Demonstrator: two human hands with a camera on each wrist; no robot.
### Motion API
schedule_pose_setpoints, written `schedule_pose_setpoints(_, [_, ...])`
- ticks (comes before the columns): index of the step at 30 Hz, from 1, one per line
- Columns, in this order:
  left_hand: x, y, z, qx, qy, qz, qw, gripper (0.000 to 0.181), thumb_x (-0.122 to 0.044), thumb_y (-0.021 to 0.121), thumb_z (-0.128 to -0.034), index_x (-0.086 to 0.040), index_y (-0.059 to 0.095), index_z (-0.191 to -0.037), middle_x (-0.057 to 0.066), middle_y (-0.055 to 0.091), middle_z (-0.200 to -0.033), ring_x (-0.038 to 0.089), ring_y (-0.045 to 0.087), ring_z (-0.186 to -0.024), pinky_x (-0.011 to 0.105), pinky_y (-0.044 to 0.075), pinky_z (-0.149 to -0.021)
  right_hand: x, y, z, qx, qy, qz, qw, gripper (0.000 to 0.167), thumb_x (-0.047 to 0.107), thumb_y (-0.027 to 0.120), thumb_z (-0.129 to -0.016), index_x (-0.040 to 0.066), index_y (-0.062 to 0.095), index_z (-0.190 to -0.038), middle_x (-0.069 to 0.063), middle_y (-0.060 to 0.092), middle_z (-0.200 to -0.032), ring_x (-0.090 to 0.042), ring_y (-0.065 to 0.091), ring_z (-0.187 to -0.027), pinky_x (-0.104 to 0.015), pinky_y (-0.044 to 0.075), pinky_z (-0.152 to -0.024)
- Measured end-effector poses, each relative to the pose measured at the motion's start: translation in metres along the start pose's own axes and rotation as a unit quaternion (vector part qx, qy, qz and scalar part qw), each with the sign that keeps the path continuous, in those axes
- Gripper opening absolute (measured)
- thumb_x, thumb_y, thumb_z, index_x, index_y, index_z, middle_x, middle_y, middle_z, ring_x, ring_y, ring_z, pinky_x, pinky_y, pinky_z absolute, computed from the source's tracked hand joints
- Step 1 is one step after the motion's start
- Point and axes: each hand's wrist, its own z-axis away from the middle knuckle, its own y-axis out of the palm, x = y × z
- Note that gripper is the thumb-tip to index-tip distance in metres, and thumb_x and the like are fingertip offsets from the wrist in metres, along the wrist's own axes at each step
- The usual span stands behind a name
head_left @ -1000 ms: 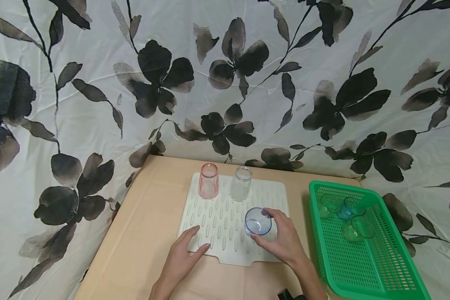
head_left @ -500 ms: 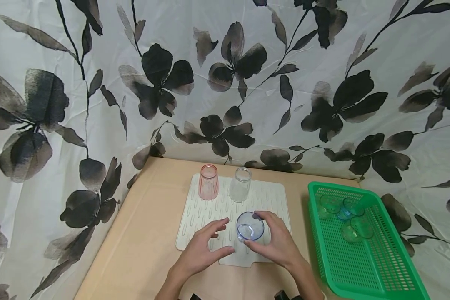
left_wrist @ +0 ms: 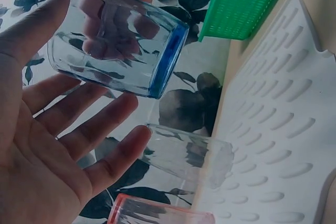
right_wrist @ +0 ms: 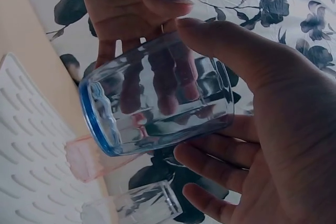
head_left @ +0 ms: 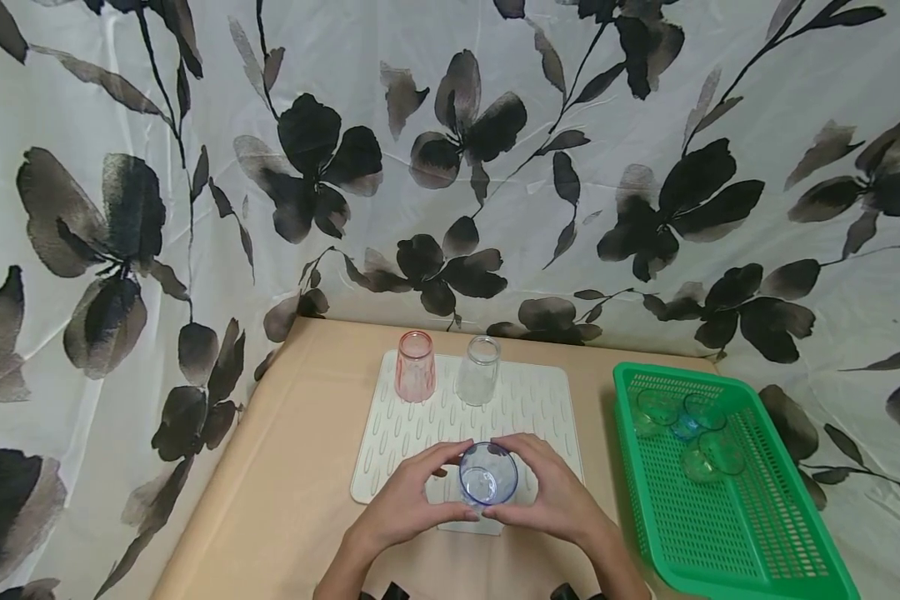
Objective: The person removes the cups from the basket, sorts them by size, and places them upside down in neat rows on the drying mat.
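Observation:
A clear blue-tinted drinking glass is between my two hands above the near part of a white ribbed drying mat. My right hand holds it from the right, thumb on the near side and fingers on the far side. My left hand is at its left side, thumb and fingers spread loosely around it; how firmly they touch is hard to tell. In the left wrist view, the thick blue end of the glass points toward the mat. A pink glass and a colourless glass stand farther back on the mat.
To the right, a green plastic basket holds several tinted glasses. The mat and basket are on a tan tabletop. A floral-patterned white cloth hangs behind and along the sides.
My right hand has carried the blue glass leftward and toward me. My left hand has moved right, up to the glass. The pink and colourless glasses have stayed put.

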Motion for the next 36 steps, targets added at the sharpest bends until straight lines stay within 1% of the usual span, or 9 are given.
schedule_pose_setpoints(8, [-0.001,-0.002,0.000,0.010,0.001,0.000,0.9999,0.076,-0.048,0.085,-0.0764,-0.026,0.054,-0.143,-0.005,0.065,-0.132,0.010,0.064,-0.108,0.030,0.059,-0.094,0.000,-0.002,0.000,0.015,-0.058,-0.033,0.9976,0.077,0.055,0.090,-0.066,0.027,0.061,-0.132,0.013,0.065,-0.124,-0.010,0.061,-0.113,-0.035,0.061,-0.094])
schedule_pose_setpoints(13, [-0.002,-0.003,-0.001,0.015,0.021,-0.011,0.9996,0.077,-0.050,0.086,-0.0744,-0.025,0.055,-0.141,-0.006,0.065,-0.127,0.010,0.064,-0.105,0.027,0.060,-0.090,-0.001,-0.002,0.001,0.019,-0.074,-0.049,0.9959,0.081,0.053,0.092,-0.062,0.024,0.062,-0.131,0.009,0.067,-0.123,-0.011,0.063,-0.111,-0.034,0.061,-0.094])
schedule_pose_setpoints(17, [-0.003,-0.002,-0.002,0.009,0.044,-0.014,0.9989,0.077,-0.047,0.088,-0.0733,-0.025,0.056,-0.139,-0.007,0.064,-0.125,0.011,0.065,-0.104,0.028,0.061,-0.087,-0.001,-0.002,0.000,0.017,-0.093,-0.056,0.9940,0.086,0.049,0.094,-0.057,0.021,0.062,-0.132,0.006,0.068,-0.122,-0.012,0.063,-0.111,-0.033,0.060,-0.096])
schedule_pose_setpoints(19, [-0.002,-0.001,-0.002,0.002,0.059,-0.014,0.9982,0.075,-0.046,0.089,-0.0735,-0.024,0.057,-0.138,-0.006,0.064,-0.124,0.011,0.065,-0.103,0.025,0.060,-0.084,-0.001,-0.002,0.000,0.016,-0.098,-0.062,0.9931,0.088,0.046,0.095,-0.056,0.020,0.061,-0.133,0.005,0.068,-0.123,-0.013,0.064,-0.112,-0.034,0.060,-0.097])
schedule_pose_setpoints(23, [-0.001,0.001,-0.001,-0.017,0.086,-0.020,0.9959,0.071,-0.043,0.089,-0.0738,-0.022,0.058,-0.135,-0.003,0.064,-0.121,0.011,0.064,-0.102,0.022,0.058,-0.080,0.000,-0.002,0.000,0.023,-0.095,-0.074,0.9925,0.091,0.043,0.096,-0.055,0.020,0.060,-0.135,0.005,0.067,-0.126,-0.014,0.064,-0.115,-0.033,0.059,-0.101])
schedule_pose_setpoints(27, [-0.002,0.001,-0.001,-0.034,0.091,-0.023,0.9950,0.072,-0.043,0.090,-0.0723,-0.021,0.059,-0.133,-0.004,0.064,-0.121,0.011,0.062,-0.102,0.020,0.057,-0.078,0.000,-0.002,0.001,0.034,-0.091,-0.087,0.9914,0.093,0.043,0.096,-0.057,0.018,0.057,-0.138,0.002,0.065,-0.129,-0.015,0.063,-0.118,-0.035,0.058,-0.102])
schedule_pose_setpoints(30, [-0.003,0.001,-0.001,-0.044,0.092,-0.023,0.9945,0.071,-0.043,0.090,-0.0718,-0.021,0.059,-0.132,-0.003,0.064,-0.121,0.011,0.061,-0.102,0.020,0.057,-0.078,-0.002,0.001,0.001,0.046,-0.075,-0.113,0.9898,0.091,0.042,0.096,-0.060,0.020,0.055,-0.139,0.001,0.064,-0.130,-0.015,0.062,-0.117,-0.034,0.058,-0.099])
schedule_pose_setpoints(33, [-0.003,0.001,-0.001,-0.049,0.092,-0.021,0.9944,0.071,-0.043,0.090,-0.0718,-0.021,0.059,-0.132,-0.002,0.064,-0.121,0.010,0.061,-0.102,0.021,0.057,-0.077,-0.007,0.010,0.003,0.059,-0.052,-0.145,0.9863,0.085,0.042,0.095,-0.064,0.020,0.056,-0.137,0.002,0.065,-0.129,-0.016,0.063,-0.114,-0.034,0.057,-0.099])
schedule_pose_setpoints(36, [-0.004,0.001,-0.001,-0.050,0.091,-0.016,0.9944,0.072,-0.042,0.090,-0.0719,-0.021,0.059,-0.133,-0.002,0.064,-0.122,0.009,0.061,-0.102,0.021,0.057,-0.078,-0.013,0.026,0.007,0.074,-0.032,-0.172,0.9818,0.079,0.040,0.094,-0.067,0.022,0.056,-0.134,0.003,0.066,-0.128,-0.015,0.063,-0.116,-0.031,0.055,-0.102])
